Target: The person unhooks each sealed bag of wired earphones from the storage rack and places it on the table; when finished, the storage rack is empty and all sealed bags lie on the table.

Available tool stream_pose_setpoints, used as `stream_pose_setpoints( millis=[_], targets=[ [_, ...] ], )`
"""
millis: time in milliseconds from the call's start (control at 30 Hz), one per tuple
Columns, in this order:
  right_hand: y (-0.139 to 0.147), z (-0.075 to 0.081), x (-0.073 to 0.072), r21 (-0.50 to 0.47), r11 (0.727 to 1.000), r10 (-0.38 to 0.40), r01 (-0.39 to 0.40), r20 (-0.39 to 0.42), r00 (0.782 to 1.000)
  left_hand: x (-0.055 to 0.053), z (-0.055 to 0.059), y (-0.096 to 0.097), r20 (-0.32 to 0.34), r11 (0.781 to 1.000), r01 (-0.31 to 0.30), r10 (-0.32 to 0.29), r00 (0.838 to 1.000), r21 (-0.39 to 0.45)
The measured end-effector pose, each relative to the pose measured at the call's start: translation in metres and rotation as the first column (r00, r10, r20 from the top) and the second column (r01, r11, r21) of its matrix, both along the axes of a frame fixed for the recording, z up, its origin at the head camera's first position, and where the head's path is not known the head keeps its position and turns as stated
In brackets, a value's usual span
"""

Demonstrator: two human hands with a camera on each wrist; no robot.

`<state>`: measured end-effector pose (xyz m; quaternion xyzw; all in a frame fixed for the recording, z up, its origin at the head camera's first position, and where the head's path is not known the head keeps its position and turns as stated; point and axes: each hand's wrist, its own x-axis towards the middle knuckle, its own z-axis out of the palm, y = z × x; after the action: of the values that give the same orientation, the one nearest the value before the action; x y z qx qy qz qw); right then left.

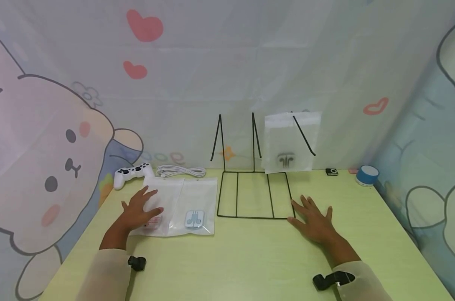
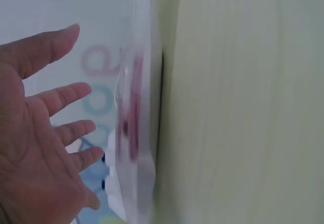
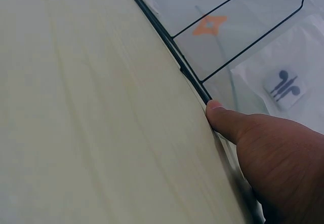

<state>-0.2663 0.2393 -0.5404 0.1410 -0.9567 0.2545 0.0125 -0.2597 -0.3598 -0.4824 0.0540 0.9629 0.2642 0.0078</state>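
Observation:
My left hand (image 1: 135, 213) hovers with spread fingers over two clear plastic bags (image 1: 176, 228) lying side by side. One bag holds a small white square case with an earphone picture (image 1: 194, 219); something with red markings (image 2: 132, 107) lies in the other, partly behind the hand. In the left wrist view the palm and fingers (image 2: 50, 127) hold nothing. My right hand (image 1: 314, 221) lies at the near right corner of a black wire display rack (image 1: 255, 218), its thumb (image 3: 228, 120) touching the frame. A third bag (image 1: 293, 138) with an earphone case (image 1: 286, 159) hangs from the rack's right hook.
Behind the bags are a white game controller (image 1: 133, 173) and a coiled white cable (image 1: 180, 171). A small black player (image 1: 331, 172) and a blue and white cylinder (image 1: 367, 175) stand at the back right. The rack's upright hooks (image 1: 253, 138) rise before the printed backdrop.

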Motion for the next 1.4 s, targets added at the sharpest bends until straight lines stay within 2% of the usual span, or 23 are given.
stream_pose_setpoints(
  millis=[233, 500, 833, 1133, 1400],
  targets=[
    [0.0, 0.0, 0.001, 0.004, 1.0, -0.002, 0.002, 0.004, 1.0, -0.002, 0.002, 0.044, -0.071, 0.996, 0.044, -0.049, 0.996, -0.079],
    [0.001, 0.0, 0.002, 0.004, 1.0, -0.005, 0.005, -0.004, 1.0, -0.006, 0.006, 0.093, -0.117, 0.985, 0.101, -0.118, 0.986, -0.137],
    [0.003, -0.001, 0.002, -0.007, 1.0, 0.001, -0.001, -0.012, 1.0, -0.013, 0.003, 0.137, -0.091, 0.972, 0.159, -0.177, 0.98, -0.172],
    [0.002, 0.01, 0.005, 0.017, 1.0, -0.004, 0.004, -0.004, 1.0, -0.022, -0.002, 0.176, -0.079, 0.97, 0.2, -0.212, 0.974, -0.141],
    [-0.001, 0.005, 0.003, 0.006, 1.0, 0.001, -0.001, 0.006, 1.0, -0.025, -0.006, 0.202, -0.059, 0.964, 0.22, -0.231, 0.971, -0.145]
  ],
)
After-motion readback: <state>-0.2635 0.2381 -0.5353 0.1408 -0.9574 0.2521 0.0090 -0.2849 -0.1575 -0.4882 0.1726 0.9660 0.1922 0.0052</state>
